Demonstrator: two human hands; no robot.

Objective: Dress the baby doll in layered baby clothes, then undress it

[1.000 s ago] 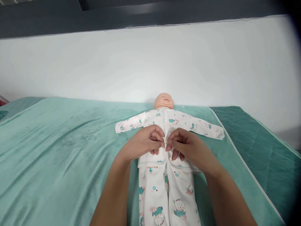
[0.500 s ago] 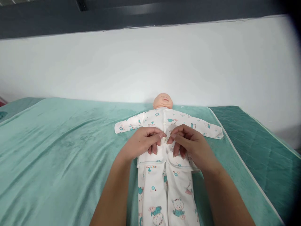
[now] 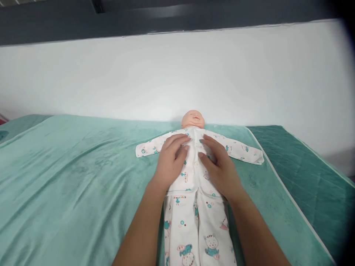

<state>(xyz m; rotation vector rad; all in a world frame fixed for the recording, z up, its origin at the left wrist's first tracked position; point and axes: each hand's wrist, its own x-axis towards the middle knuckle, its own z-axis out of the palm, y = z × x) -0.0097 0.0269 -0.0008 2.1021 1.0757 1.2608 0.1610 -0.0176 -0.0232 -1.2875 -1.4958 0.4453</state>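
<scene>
A baby doll [image 3: 193, 119] lies on its back, head toward the wall, dressed in a white printed top [image 3: 191, 181] and matching trousers [image 3: 183, 218]. Both sleeves stretch out to the sides. My left hand [image 3: 171, 159] rests along the left side of the top, fingers extended and thumb apart. On the other side, my right hand [image 3: 220, 166] lies against the top in the same way, its fingers spread. The front seam with small buttons shows between the two hands. Neither hand grips anything; parts of the top's sides are hidden under them.
A light green blanket [image 3: 83, 177] with some wrinkles covers the bed under the doll. Darker green quilted bedding [image 3: 302, 166] shows at the right. Behind stands a white wall [image 3: 138, 77], with a dark horizontal band [image 3: 194, 16] above it.
My hands were pinched together near a button at the middle of the top. They have moved apart and upward, fingers straightened, onto the sides of the chest.
</scene>
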